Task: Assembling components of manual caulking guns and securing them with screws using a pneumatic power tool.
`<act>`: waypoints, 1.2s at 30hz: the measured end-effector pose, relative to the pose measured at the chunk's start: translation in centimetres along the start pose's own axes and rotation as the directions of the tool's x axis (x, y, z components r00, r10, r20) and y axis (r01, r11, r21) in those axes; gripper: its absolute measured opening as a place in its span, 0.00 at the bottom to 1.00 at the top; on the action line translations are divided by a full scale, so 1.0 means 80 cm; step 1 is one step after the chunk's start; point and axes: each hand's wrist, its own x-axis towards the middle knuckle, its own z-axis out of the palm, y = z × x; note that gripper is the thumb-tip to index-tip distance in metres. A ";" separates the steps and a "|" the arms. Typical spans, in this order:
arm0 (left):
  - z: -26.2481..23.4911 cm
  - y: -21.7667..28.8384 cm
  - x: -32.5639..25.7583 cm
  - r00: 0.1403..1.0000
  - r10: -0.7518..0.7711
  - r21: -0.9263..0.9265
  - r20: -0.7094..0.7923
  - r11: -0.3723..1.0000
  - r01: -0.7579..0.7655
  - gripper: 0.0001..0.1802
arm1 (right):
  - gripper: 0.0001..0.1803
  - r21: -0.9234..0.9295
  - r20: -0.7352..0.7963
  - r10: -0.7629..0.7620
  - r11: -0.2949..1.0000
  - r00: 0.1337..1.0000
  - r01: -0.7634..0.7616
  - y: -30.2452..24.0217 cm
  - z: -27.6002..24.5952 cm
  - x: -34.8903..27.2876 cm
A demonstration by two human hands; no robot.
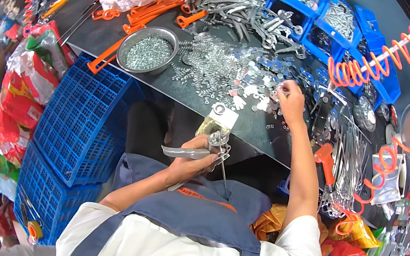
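My left hand (190, 159) is closed around a metal assembly (218, 140) with a round silvery top, held over my lap near the table's front edge. A grey curved lever (185, 153) sticks out of it to the left, and a thin rod (224, 173) points down toward my apron. Reaching over the table, my right hand (290, 101) has its fingertips pinched together above scattered small flat discs (264, 95). Whatever lies between those fingers is too small to make out. Loose small springs (209, 64) spread to the left of the discs.
A steel bowl (172, 42) of small parts stands left. Behind are orange frames (148, 12), grey levers (244, 13) and blue bins (340, 21). To the right are an orange-handled power tool (325, 159), metal rods (350, 156) and a coiled red hose (369, 71). Blue crates (78, 113) are stacked left.
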 end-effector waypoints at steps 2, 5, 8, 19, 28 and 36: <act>-0.004 -0.016 0.004 0.996 0.083 0.104 -0.020 0.991 -0.080 0.06 | 0.08 0.637 0.229 0.170 0.718 0.958 -0.280 -0.073 -0.015 -0.018; 0.001 -0.010 0.008 0.993 0.119 0.231 -0.025 0.967 -0.110 0.07 | 0.17 0.779 0.405 -0.015 0.530 0.914 -0.336 -0.173 -0.030 -0.066; 0.006 -0.006 0.008 0.996 0.082 0.169 0.033 0.982 -0.087 0.05 | 0.14 0.634 0.470 -0.206 0.756 0.858 -0.166 -0.191 -0.035 -0.082; 0.007 0.003 0.011 0.979 0.206 0.047 0.001 0.978 -0.205 0.33 | 0.17 0.739 0.466 0.229 0.430 0.855 -0.518 -0.177 -0.017 -0.174; 0.013 -0.008 0.020 0.901 0.342 0.385 0.267 0.819 -0.425 0.21 | 0.28 0.750 0.331 0.492 0.381 0.805 -0.541 -0.185 0.042 -0.238; -0.041 0.046 0.024 0.808 0.569 0.428 0.154 0.699 -0.574 0.23 | 0.07 0.270 -0.072 0.122 0.958 0.990 -0.098 -0.144 -0.021 -0.143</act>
